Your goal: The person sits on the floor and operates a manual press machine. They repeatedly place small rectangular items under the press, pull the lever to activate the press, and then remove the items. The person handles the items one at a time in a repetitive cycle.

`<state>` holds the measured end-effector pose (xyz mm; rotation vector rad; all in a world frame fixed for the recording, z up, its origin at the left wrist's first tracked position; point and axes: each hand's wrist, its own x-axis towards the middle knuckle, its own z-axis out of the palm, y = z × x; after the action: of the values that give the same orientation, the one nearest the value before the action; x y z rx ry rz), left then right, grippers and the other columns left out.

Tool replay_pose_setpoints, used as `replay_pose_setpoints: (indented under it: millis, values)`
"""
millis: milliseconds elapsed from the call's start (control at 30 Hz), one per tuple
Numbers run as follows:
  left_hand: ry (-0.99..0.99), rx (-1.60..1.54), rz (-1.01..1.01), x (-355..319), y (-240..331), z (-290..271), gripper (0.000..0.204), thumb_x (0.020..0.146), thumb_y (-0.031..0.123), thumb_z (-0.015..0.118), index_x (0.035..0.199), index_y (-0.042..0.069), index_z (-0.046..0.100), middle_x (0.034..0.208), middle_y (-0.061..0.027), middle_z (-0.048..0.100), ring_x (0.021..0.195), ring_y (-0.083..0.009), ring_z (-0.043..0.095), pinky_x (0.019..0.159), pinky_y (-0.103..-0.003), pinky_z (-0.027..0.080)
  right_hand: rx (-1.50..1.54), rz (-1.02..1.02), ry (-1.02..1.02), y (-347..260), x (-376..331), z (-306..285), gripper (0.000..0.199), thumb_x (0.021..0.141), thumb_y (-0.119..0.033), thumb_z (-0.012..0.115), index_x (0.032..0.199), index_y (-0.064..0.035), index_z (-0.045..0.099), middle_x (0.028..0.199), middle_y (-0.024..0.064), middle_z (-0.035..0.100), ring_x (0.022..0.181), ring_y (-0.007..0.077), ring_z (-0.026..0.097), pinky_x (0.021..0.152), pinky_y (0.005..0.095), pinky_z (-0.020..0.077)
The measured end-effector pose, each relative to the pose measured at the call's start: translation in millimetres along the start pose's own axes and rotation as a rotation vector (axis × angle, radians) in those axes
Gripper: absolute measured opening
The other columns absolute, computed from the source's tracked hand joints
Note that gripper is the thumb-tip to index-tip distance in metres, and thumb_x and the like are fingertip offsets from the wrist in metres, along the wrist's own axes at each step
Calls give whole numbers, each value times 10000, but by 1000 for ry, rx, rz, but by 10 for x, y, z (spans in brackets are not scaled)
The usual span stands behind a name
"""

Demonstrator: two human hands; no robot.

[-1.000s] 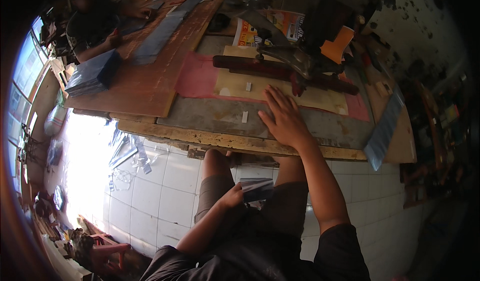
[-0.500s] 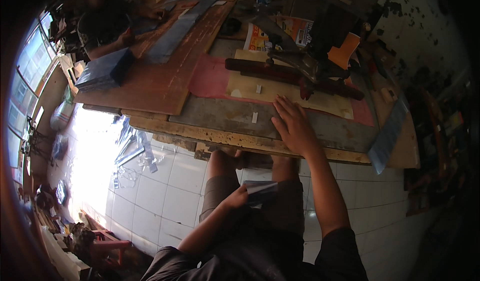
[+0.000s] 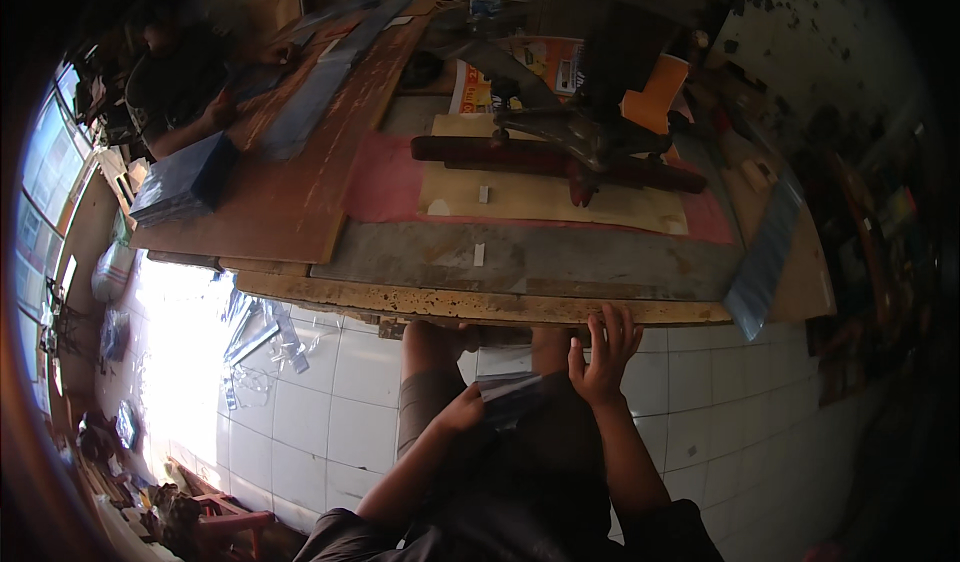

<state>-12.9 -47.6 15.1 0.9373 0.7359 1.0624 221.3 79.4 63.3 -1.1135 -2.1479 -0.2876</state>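
Low over my lap, my left hand (image 3: pixel 462 409) is closed on the edge of a clear plastic sheet piece (image 3: pixel 512 398), possibly several layers. My right hand (image 3: pixel 606 358) holds nothing; its fingers are spread, with the tips at the front wooden edge of the worktable (image 3: pixel 480 303). Beyond it a dark red press bar (image 3: pixel 520 157) on a metal arm lies across a yellowish sheet (image 3: pixel 560 202), which rests on a pink sheet (image 3: pixel 375 182). Two small white pieces sit in front of the bar, one on the yellowish sheet (image 3: pixel 484 195), one on the grey tabletop (image 3: pixel 479 255).
A stack of bluish plastic sheets (image 3: pixel 180 184) and a long plastic strip (image 3: pixel 325 97) lie on the brown board (image 3: pixel 290 202) at left, where another person (image 3: pixel 185 87) works. Another plastic strip (image 3: pixel 765 262) overhangs the right corner. Plastic scraps (image 3: pixel 260 337) litter the tiled floor.
My right hand has drawn back from the tabletop by the yellowish sheet to the table's front edge. My left hand still holds the plastic. The whole view has shifted slightly.
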Motion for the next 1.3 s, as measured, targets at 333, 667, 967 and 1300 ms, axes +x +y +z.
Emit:
replay_pose_setpoints:
  millis: [333, 667, 967, 1300]
  values:
    - [33, 69, -130, -14, 192, 122, 493, 1020, 106, 444, 1493, -27, 411, 1433, -174, 554, 1270, -259, 581, 1018, -388, 501, 81, 22, 352, -53, 2, 450, 504, 902, -258, 677, 1348, -113, 493, 1496, 154, 432, 1465, 453, 261, 1189, 647, 89]
    - [126, 169, -123, -81, -305, -108, 412, 1035, 82, 427, 1425, -42, 472, 1411, -148, 562, 1324, -220, 499, 1133, -363, 374, 35, 4, 235, -41, -53, 365, 519, 923, -243, 646, 1370, -52, 462, 1497, 199, 410, 1462, 472, 246, 1168, 681, 93]
    - [104, 97, -152, -53, 1, 39, 403, 1027, 75, 418, 1401, -52, 498, 1380, -150, 586, 1311, -218, 513, 1128, -358, 380, 54, 5, 260, -42, -57, 405, 504, 919, -237, 650, 1351, -52, 468, 1489, 201, 409, 1470, 471, 228, 1171, 679, 82]
    - [93, 113, -99, -59, -155, -40, 439, 1009, 60, 439, 1437, -35, 476, 1406, -149, 567, 1299, -228, 533, 1103, -368, 427, 49, -2, 264, -25, -68, 413, 549, 905, -220, 657, 1387, -69, 440, 1500, 189, 395, 1479, 461, 212, 1173, 679, 67]
